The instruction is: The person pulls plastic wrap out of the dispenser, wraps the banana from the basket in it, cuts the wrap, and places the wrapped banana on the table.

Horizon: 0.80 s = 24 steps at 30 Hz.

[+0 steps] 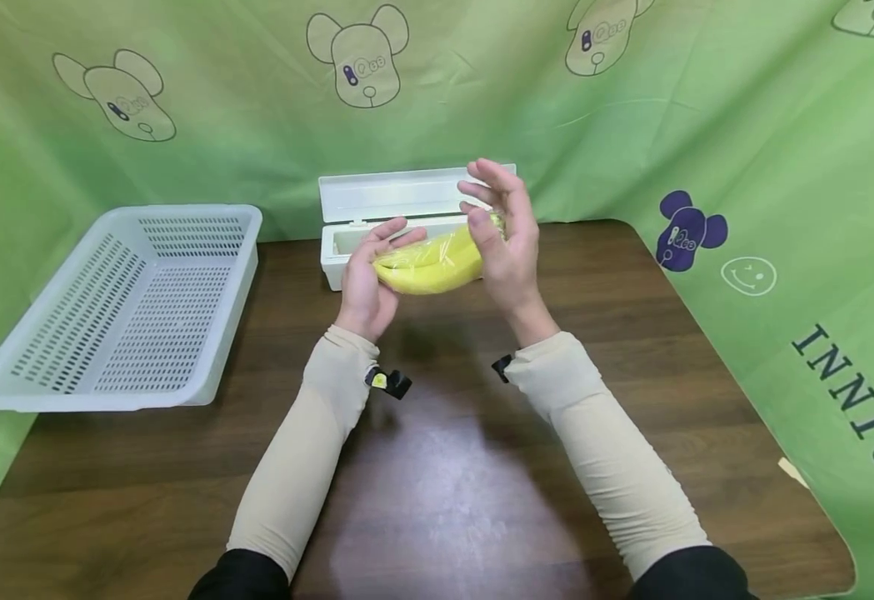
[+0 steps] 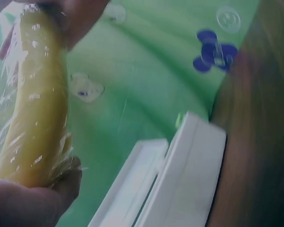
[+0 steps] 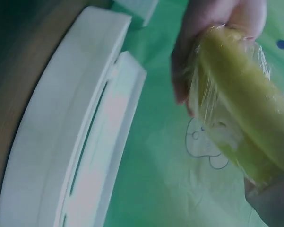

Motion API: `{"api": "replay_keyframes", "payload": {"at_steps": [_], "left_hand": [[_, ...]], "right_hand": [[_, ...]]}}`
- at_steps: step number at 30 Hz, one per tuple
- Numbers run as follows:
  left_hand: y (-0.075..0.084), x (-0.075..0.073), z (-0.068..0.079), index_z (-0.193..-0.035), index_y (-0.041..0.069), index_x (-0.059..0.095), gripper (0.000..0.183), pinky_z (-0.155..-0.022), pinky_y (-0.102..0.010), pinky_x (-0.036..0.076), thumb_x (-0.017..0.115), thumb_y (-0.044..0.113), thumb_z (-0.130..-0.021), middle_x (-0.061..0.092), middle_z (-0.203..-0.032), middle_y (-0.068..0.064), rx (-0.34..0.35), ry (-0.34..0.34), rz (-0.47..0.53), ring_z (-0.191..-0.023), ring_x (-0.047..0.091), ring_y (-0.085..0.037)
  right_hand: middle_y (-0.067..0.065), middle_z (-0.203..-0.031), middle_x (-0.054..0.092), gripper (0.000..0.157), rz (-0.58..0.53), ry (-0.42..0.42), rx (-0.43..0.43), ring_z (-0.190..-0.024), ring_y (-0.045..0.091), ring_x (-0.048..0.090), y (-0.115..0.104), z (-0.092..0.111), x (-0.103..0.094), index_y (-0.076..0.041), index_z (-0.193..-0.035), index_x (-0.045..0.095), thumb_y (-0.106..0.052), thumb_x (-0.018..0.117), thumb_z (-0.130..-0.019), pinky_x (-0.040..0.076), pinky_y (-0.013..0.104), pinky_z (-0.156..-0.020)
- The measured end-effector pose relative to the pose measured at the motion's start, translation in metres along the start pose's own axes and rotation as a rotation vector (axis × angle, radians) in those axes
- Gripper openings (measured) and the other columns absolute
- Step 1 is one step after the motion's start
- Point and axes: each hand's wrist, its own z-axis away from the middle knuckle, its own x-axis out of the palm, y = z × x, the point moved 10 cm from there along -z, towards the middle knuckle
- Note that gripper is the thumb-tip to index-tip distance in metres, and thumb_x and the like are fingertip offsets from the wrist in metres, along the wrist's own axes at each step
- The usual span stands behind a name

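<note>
A bunch of yellow bananas (image 1: 432, 265) wrapped in clear plastic film is held up off the table between both hands, in front of a long white box. My left hand (image 1: 367, 283) cradles the left end, its thumb low and its fingers reaching up behind. At the other end my right hand (image 1: 510, 242) has its thumb against the film, the other fingers raised and spread. In the left wrist view the bananas (image 2: 40, 104) show shiny, wrinkled film. The right wrist view shows loose film along the bananas (image 3: 248, 99) too.
Behind the hands, the long white box (image 1: 335, 265) stands with its hinged lid (image 1: 384, 196) raised. A white perforated plastic basket (image 1: 212, 367) sits on the left of the brown wooden table (image 1: 437, 500). Green printed cloth (image 1: 242, 100) hangs around the back and sides.
</note>
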Motion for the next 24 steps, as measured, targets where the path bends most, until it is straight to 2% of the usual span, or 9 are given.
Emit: {"api": "replay_keyframes", "payload": {"at_steps": [6,9,11,14,17,20,24], "left_hand": [[-0.005,-0.001,0.006,-0.112,0.004,0.058,0.033,-0.1,-0.039,0.048,0.027,0.004,-0.102,0.058,-0.125,-0.026,0.012,0.068,0.097,-0.121,0.055,-0.034],[-0.006,-0.004,0.008,-0.112,0.003,0.058,0.032,-0.102,-0.04,0.046,0.027,0.006,-0.103,0.059,-0.123,-0.025,0.028,0.096,0.112,-0.12,0.055,-0.034],[-0.006,-0.008,0.008,-0.112,0.003,0.058,0.031,-0.102,-0.04,0.046,0.028,0.007,-0.105,0.059,-0.122,-0.025,0.034,0.119,0.116,-0.119,0.055,-0.034],[-0.007,-0.012,0.008,-0.114,0.001,0.057,0.028,-0.101,-0.041,0.047,0.031,0.011,-0.108,0.057,-0.126,-0.029,0.046,0.144,0.12,-0.118,0.056,-0.033],[-0.009,-0.011,0.007,-0.121,-0.002,0.054,0.029,-0.102,-0.04,0.046,0.034,0.016,-0.11,0.048,-0.139,-0.035,0.041,0.133,0.145,-0.117,0.056,-0.032],[-0.011,-0.008,0.007,-0.128,-0.005,0.049,0.033,-0.103,-0.04,0.046,0.033,0.019,-0.111,0.04,-0.146,-0.036,0.033,0.108,0.149,-0.117,0.055,-0.03],[-0.009,-0.008,0.007,-0.135,-0.008,0.044,0.041,-0.103,-0.038,0.046,0.031,0.023,-0.112,0.043,-0.145,-0.035,0.041,0.102,0.116,-0.119,0.054,-0.03]], "right_hand": [[0.021,-0.114,0.064,0.044,-0.159,0.187,-0.027,-0.105,0.034,0.064,0.004,-0.002,-0.002,0.006,-0.122,0.057,-0.026,0.054,-0.093,0.052,0.045,-0.093],[0.02,-0.104,0.068,0.03,-0.265,0.262,0.035,-0.094,0.033,0.068,0.016,0.003,-0.001,0.002,-0.113,0.061,-0.018,0.049,-0.095,0.054,0.044,-0.088],[0.019,-0.102,0.069,0.028,-0.329,0.299,0.096,-0.091,0.032,0.07,0.026,0.007,0.001,-0.001,-0.11,0.063,-0.018,0.046,-0.096,0.055,0.044,-0.087],[0.019,-0.103,0.069,0.032,-0.353,0.303,0.149,-0.091,0.032,0.07,0.035,0.011,0.003,-0.001,-0.11,0.063,-0.023,0.044,-0.096,0.055,0.045,-0.088],[0.019,-0.105,0.068,0.037,-0.344,0.254,0.144,-0.095,0.032,0.068,0.038,0.011,0.007,-0.001,-0.111,0.062,-0.028,0.044,-0.094,0.053,0.044,-0.09],[0.017,-0.1,0.068,0.034,-0.347,0.226,0.14,-0.093,0.033,0.065,0.041,0.013,0.009,-0.003,-0.106,0.06,-0.03,0.044,-0.092,0.052,0.042,-0.088],[0.016,-0.091,0.067,0.031,-0.361,0.267,0.163,-0.085,0.031,0.065,0.049,0.016,0.008,-0.006,-0.1,0.058,-0.032,0.044,-0.091,0.054,0.039,-0.083]]}}
